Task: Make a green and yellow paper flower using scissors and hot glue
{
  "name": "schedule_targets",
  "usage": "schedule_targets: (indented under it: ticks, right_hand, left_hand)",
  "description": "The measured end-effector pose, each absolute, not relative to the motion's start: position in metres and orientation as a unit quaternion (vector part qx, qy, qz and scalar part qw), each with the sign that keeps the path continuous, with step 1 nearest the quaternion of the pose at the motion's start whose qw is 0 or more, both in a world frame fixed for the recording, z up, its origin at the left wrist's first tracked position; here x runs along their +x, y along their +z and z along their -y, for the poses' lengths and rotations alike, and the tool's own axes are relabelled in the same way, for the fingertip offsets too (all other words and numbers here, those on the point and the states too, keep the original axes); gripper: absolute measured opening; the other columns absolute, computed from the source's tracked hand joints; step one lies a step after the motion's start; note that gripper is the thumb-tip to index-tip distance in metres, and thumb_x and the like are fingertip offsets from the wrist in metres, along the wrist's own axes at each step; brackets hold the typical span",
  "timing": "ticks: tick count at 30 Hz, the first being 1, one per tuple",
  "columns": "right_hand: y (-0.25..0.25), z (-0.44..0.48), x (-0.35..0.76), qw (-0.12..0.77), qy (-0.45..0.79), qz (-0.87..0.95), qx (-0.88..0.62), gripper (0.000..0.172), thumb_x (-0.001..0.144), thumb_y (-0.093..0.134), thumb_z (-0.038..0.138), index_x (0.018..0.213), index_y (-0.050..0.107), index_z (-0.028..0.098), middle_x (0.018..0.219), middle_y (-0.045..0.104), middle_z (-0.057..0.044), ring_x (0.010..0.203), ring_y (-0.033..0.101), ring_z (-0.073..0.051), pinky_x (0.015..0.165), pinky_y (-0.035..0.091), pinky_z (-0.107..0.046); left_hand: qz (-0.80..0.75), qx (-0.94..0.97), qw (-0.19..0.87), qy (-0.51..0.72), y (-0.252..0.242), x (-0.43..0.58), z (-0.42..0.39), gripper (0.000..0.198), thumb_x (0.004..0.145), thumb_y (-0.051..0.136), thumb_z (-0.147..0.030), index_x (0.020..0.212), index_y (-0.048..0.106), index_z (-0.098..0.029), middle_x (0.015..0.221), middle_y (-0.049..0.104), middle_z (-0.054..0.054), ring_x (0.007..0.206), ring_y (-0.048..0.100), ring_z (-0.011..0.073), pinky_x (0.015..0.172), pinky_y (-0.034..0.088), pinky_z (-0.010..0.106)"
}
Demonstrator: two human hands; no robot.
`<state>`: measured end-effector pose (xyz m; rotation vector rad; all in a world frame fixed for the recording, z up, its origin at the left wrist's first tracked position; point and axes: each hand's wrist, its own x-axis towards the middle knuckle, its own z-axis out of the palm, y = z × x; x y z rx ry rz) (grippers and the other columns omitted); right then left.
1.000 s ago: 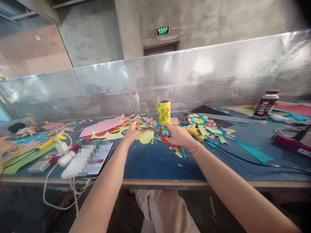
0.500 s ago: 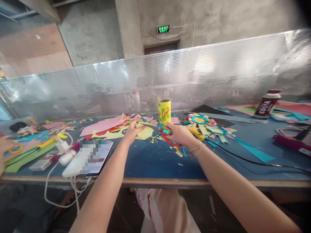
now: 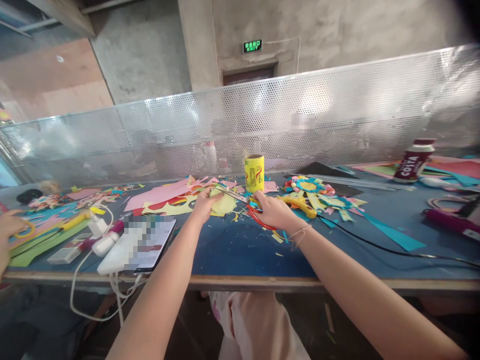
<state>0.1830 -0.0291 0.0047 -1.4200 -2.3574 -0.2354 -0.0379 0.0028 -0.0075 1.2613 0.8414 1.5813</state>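
Lying near the front edge of the blue table [image 3: 232,257], a smartphone [image 3: 160,247] sat beside a white power bank [image 3: 114,261], with white cables [image 3: 80,312] hanging below. Farther in, the right hand [image 3: 275,210] held red-handled scissors [image 3: 242,198], its grip wrapped around the handles. The left hand [image 3: 203,205] had its grip pinching a pale yellow-green piece of paper [image 3: 226,205] at the left end. The blades pointed left across that paper; whether they were cutting into it could not be told. At the left border, part of another person's hand [image 3: 7,227] showed. Just right of the right hand lay a yellow glue gun [image 3: 303,206] with a black cord [image 3: 360,245], and near it a paper flower [image 3: 308,185] with a blue-edged yellow centre. A pink sheet [image 3: 155,194] lay left of the scissors, beyond the left hand. A yellow roll [image 3: 254,172] stood upright behind the right hand; a dark red COSTA bottle [image 3: 414,162] stood well off to the right. Behind everything on the table rose a perforated metal screen [image 3: 337,100], and beyond it a green EXIT sign [image 3: 252,46] glowed on the concrete wall [image 3: 337,30].
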Motion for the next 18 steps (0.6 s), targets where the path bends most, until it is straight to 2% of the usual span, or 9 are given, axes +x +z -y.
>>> schedule_targets:
  ticks: [10, 18]
  right_hand:
    - [0.0079, 0.0358, 0.1789, 0.183, -0.113, 0.831, -0.513, 0.046, 0.085, 0.033, 0.053, 0.109, 0.04, 0.014, 0.088, 0.066, -0.011, 0.077, 0.062, -0.025, 0.053, 0.029, -0.026]
    - [0.0069, 0.0337, 0.1795, 0.193, -0.117, 0.832, -0.507, 0.041, 0.082, 0.039, 0.046, 0.108, 0.041, 0.015, 0.088, 0.066, -0.01, 0.077, 0.062, -0.024, 0.053, 0.03, -0.027]
  left_hand:
    - [-0.357, 0.524, 0.427, 0.644, -0.0114, -0.0356, -0.0059, 0.048, 0.052, 0.077, -0.027, 0.095, 0.062, -0.015, 0.078, 0.067, 0.003, 0.071, 0.064, 0.0174, 0.068, 0.05, 0.03]
    - [-0.369, 0.525, 0.426, 0.637, -0.0101, -0.0357, -0.0044, 0.038, 0.049, 0.077, -0.025, 0.083, 0.064, -0.014, 0.071, 0.066, 0.002, 0.059, 0.062, 0.0156, 0.06, 0.05, 0.028]
